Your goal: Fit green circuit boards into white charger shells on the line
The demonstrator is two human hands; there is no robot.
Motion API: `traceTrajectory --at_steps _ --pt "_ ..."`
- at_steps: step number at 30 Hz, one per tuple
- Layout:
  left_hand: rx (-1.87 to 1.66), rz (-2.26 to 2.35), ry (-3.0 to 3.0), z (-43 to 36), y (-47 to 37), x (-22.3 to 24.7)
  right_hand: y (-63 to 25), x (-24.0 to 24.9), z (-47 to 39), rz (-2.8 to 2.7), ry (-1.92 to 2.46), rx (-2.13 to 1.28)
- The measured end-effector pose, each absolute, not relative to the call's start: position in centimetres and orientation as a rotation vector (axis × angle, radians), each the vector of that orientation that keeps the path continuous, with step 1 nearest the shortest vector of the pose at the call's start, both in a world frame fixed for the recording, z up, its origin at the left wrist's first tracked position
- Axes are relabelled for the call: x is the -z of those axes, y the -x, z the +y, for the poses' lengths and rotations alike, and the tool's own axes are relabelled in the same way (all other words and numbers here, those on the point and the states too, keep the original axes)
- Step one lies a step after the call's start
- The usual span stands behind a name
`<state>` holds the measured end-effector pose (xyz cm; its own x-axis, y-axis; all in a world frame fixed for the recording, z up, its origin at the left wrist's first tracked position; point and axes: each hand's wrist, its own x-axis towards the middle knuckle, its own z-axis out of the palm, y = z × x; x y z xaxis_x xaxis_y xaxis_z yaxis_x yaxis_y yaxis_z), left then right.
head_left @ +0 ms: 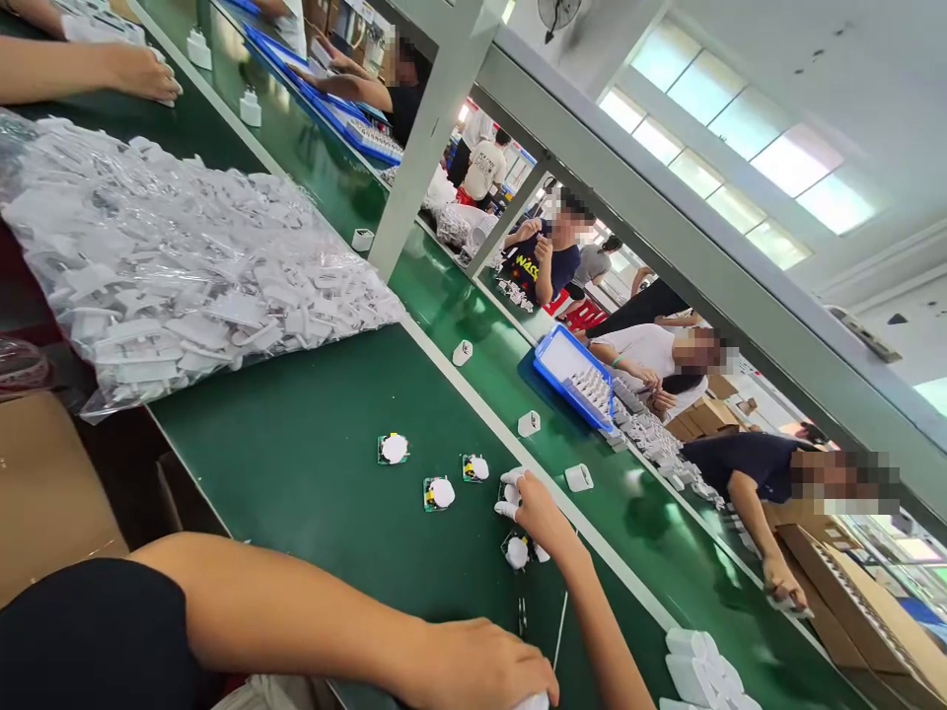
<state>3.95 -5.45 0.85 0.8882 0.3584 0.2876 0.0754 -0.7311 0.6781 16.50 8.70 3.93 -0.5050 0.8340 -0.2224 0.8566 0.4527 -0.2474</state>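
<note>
My right hand [529, 508], with white covers on its fingertips, reaches over the green bench. Its thumb and finger close around a small circuit board, mostly hidden by the fingers. Just below lie more circuit boards [517, 552] with white round tops, partly overlapping. Further left rest three separate boards: one [393, 449], a second [439, 493] and a third [474, 468]. My left hand [488, 666] is curled at the bottom edge, over a white piece [534, 701] that the frame cuts off. A dark thin tool-like thing [522, 602] and a white cord [561, 626] lie between my arms.
A clear bag of white plastic parts [192, 266] covers the bench at left. White housings [578, 478] stand along the green conveyor [444, 296]. More housings [702, 671] are stacked at lower right. Co-workers sit across, near a blue tray [558, 350]; another person's hand [148, 74] works at upper left.
</note>
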Motion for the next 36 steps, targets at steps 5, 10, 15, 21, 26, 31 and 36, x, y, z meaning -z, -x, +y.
traceTrajectory --at_steps 5,10,15,21,26,31,36 --pt "-0.527 0.317 -2.349 -5.7 -3.7 -1.1 -17.0 -4.5 8.8 2.650 -1.594 0.695" --pt "-0.650 0.490 -2.192 -5.3 -4.3 -0.3 -18.4 -5.4 7.1 2.820 -1.787 1.094" --pt "-0.802 0.623 -2.088 -3.7 -3.3 -1.1 -20.7 -7.7 3.4 3.107 -2.079 1.461" --pt "-1.060 0.753 -1.951 -2.1 -1.0 -7.0 -23.0 -12.2 -3.1 3.426 -2.216 1.570" --pt "-1.325 0.455 -2.192 -3.3 -1.4 -13.4 -22.2 -15.9 -8.7 4.062 -1.759 0.784" --pt "-1.400 0.240 -2.259 -4.8 -2.8 -15.5 -21.7 -17.7 -11.1 4.242 -1.370 -0.064" --pt "-1.367 0.238 -2.279 -4.9 -2.7 -14.9 -21.5 -16.2 -12.6 3.928 -1.806 -0.082"
